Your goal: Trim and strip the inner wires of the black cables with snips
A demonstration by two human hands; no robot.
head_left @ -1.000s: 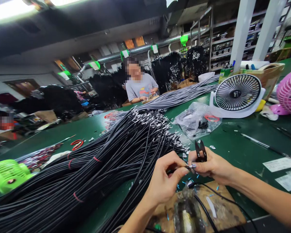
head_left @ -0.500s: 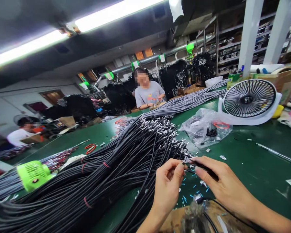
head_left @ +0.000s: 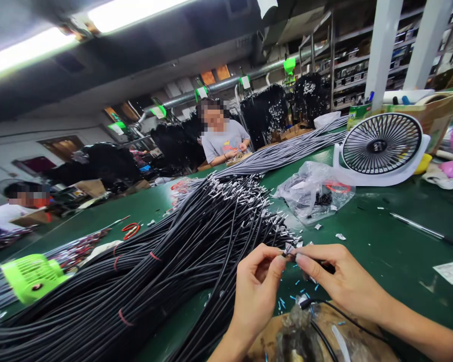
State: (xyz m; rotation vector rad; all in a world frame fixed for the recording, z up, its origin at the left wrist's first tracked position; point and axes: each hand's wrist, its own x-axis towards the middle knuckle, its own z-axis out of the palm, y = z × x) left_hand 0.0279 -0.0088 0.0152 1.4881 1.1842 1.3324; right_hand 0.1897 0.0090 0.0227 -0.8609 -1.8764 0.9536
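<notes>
My left hand (head_left: 257, 284) is closed in a pinch, thumb and forefinger on the end of a black cable. A crumpled silvery-white foil tip (head_left: 288, 249) shows between the two hands. My right hand (head_left: 337, 276) is also closed, its thumb and fingertips pressed together at this foil end. Something dark lies under its curled fingers, too hidden to name. Just beyond and left of my hands spreads a large bundle of black cables (head_left: 181, 256), many with whitish ends, tied with reddish bands. Small blue bits (head_left: 282, 303) and foil scraps (head_left: 340, 236) lie around my hands.
A white fan (head_left: 381, 146) stands right, behind a clear plastic bag (head_left: 305, 193). A pen (head_left: 417, 224) lies on the green table (head_left: 381, 261). Left are a green fan (head_left: 33, 276) and red-handled scissors (head_left: 131, 230). Grey cables (head_left: 287, 153) stretch behind. Another person (head_left: 224, 136) sits opposite.
The view has shifted slightly, so the surroundings sit a little further left and higher. My right fingertips have closed in on the foil end; the left hand keeps its pinch.
</notes>
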